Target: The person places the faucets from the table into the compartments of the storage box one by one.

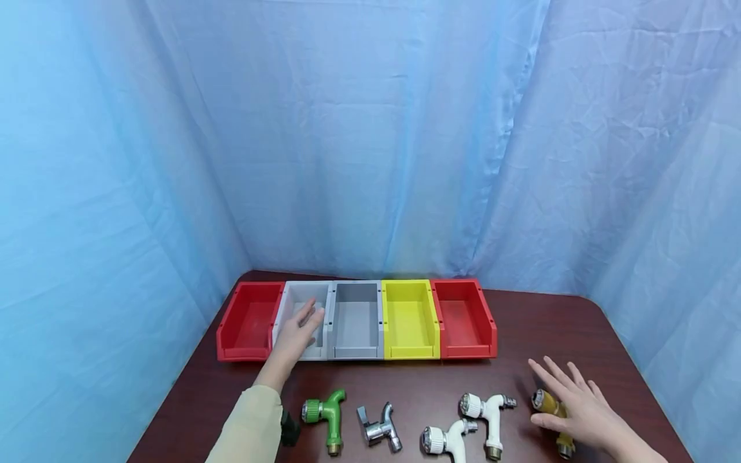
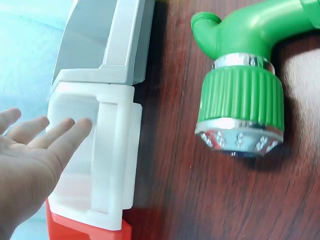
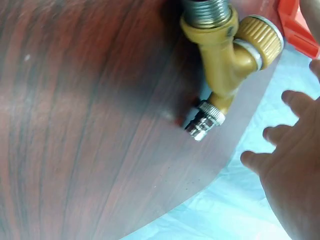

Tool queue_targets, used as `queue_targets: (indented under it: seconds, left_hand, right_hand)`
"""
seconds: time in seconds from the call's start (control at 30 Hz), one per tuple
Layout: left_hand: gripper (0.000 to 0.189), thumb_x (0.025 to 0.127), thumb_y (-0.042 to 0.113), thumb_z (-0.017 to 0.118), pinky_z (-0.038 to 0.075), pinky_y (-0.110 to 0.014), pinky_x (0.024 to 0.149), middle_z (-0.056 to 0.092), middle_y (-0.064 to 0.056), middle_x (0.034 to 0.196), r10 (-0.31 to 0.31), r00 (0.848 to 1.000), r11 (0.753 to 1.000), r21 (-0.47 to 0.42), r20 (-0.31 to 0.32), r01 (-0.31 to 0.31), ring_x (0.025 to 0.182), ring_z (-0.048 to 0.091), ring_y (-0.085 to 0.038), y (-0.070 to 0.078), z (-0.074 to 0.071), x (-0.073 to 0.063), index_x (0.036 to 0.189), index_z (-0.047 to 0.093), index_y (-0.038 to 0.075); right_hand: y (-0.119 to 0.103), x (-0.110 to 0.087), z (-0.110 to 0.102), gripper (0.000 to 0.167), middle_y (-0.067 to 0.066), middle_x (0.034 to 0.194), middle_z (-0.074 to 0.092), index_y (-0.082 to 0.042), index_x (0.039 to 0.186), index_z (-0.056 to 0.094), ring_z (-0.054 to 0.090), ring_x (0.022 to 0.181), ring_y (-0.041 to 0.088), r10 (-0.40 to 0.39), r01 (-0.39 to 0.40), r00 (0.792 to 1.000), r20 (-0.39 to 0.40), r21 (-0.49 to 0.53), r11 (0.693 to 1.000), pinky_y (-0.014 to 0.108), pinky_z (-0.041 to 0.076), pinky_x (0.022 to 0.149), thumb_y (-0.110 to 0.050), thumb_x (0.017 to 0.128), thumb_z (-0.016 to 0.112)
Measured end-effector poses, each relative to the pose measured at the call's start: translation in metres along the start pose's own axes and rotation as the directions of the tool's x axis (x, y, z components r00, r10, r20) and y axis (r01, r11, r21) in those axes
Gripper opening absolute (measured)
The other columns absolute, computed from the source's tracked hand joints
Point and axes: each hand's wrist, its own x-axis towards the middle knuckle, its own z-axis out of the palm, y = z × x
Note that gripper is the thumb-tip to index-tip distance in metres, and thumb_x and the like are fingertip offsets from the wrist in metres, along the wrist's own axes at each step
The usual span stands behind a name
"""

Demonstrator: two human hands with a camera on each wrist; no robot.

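Note:
My left hand (image 1: 298,331) reaches over the white bin (image 1: 317,352), fingers spread and holding nothing; in the left wrist view its fingers (image 2: 70,142) appear in front of that bin. With fingers spread, my right hand (image 1: 579,405) hovers by a gold-coloured tap (image 1: 544,402) and partly hides it in the head view. The right wrist view shows the gold tap (image 3: 217,65) lying on the table, apart from the fingers (image 3: 280,135). A green tap (image 1: 331,415) lies in front of the bins, near my left forearm.
Beside the white bin are a red bin (image 1: 243,352) to its left, then grey (image 1: 355,353), yellow (image 1: 411,352) and another red bin (image 1: 467,352) rightward. A chrome tap (image 1: 380,429) and two white taps (image 1: 493,421) lie on the dark wooden table (image 1: 538,321). Blue curtains (image 1: 370,141) surround it.

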Motion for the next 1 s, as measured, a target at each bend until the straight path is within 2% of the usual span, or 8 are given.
queue_targets:
  seconds: [0.1, 0.2, 0.37, 0.5, 0.67, 0.87, 1.0]
  left_hand:
    - [0.07, 0.102, 0.047, 0.059, 0.05, -0.051, 0.105, 0.037, -0.018, 0.162, -0.046, 0.999, 0.993, -0.112, 0.006, 0.046, 0.146, 0.04, -0.037, -0.003, 0.0, 0.002, 0.161, 0.034, 0.018]
    - [0.069, 0.101, 0.045, 0.063, 0.052, -0.048, 0.103, 0.039, -0.017, 0.16, -0.082, 0.997, 0.98, -0.179, 0.013, 0.083, 0.143, 0.043, -0.037, -0.006, 0.0, 0.002, 0.16, 0.037, 0.019]
    - [0.064, 0.101, 0.031, 0.067, 0.052, -0.048, 0.103, 0.04, -0.018, 0.16, -0.072, 0.997, 0.966, -0.248, 0.032, 0.078, 0.145, 0.042, -0.036, -0.011, 0.002, 0.003, 0.158, 0.042, 0.016]
    - [0.06, 0.101, 0.019, 0.067, 0.052, -0.048, 0.102, 0.04, -0.019, 0.16, -0.058, 0.998, 0.959, -0.275, 0.039, 0.066, 0.146, 0.041, -0.035, -0.016, 0.002, 0.005, 0.156, 0.045, 0.015]
    - [0.061, 0.099, 0.017, 0.07, 0.051, -0.047, 0.103, 0.04, -0.018, 0.16, -0.057, 0.997, 0.953, -0.293, 0.055, 0.071, 0.145, 0.042, -0.035, -0.021, 0.001, 0.007, 0.155, 0.046, 0.013]
    - [0.058, 0.097, 0.012, 0.071, 0.052, -0.044, 0.102, 0.047, -0.017, 0.156, -0.08, 0.996, 0.948, -0.306, 0.048, 0.091, 0.141, 0.048, -0.034, -0.028, 0.001, 0.009, 0.151, 0.05, 0.006]
    - [0.053, 0.097, 0.011, 0.071, 0.054, -0.041, 0.1, 0.053, -0.017, 0.151, -0.091, 0.996, 0.953, -0.289, 0.028, 0.095, 0.134, 0.056, -0.032, -0.033, 0.003, 0.01, 0.147, 0.055, 0.006]
  right_hand:
    - [0.001, -0.003, 0.002, 0.096, 0.029, 0.158, 0.035, -0.034, 0.161, 0.032, 0.025, 0.135, 0.069, -0.029, 0.029, 0.999, 0.015, 0.023, 0.999, 0.089, 0.024, 0.087, -0.054, 0.08, 0.081]
    - [0.003, -0.005, 0.004, 0.099, 0.03, 0.158, 0.034, -0.032, 0.16, 0.036, 0.023, 0.135, 0.07, -0.04, 0.038, 0.998, 0.046, 0.049, 0.998, 0.089, 0.022, 0.088, -0.056, 0.076, 0.083]
    - [0.005, -0.008, 0.008, 0.099, 0.031, 0.158, 0.033, -0.03, 0.158, 0.039, 0.021, 0.135, 0.072, -0.086, 0.079, 0.994, 0.063, 0.105, 0.991, 0.086, 0.02, 0.089, -0.054, 0.073, 0.085]
    - [0.007, -0.011, 0.012, 0.095, 0.033, 0.153, 0.039, -0.03, 0.156, 0.043, 0.029, 0.131, 0.073, -0.149, 0.147, 0.988, 0.04, 0.059, 0.987, 0.087, 0.027, 0.085, -0.052, 0.074, 0.085]
    - [0.012, -0.013, 0.017, 0.097, 0.03, 0.152, 0.042, -0.028, 0.157, 0.043, 0.038, 0.126, 0.071, -0.212, 0.212, 0.977, 0.007, -0.009, 0.977, 0.087, 0.037, 0.075, -0.054, 0.073, 0.085]
    - [0.017, -0.013, 0.021, 0.097, 0.032, 0.15, 0.044, -0.024, 0.157, 0.043, 0.037, 0.126, 0.072, -0.218, 0.218, 0.976, 0.014, 0.027, 0.976, 0.086, 0.038, 0.073, -0.053, 0.074, 0.084]
    - [0.02, -0.014, 0.023, 0.098, 0.031, 0.151, 0.042, -0.025, 0.157, 0.041, 0.037, 0.127, 0.071, -0.212, 0.21, 0.977, 0.028, 0.042, 0.977, 0.085, 0.039, 0.073, -0.058, 0.074, 0.081]
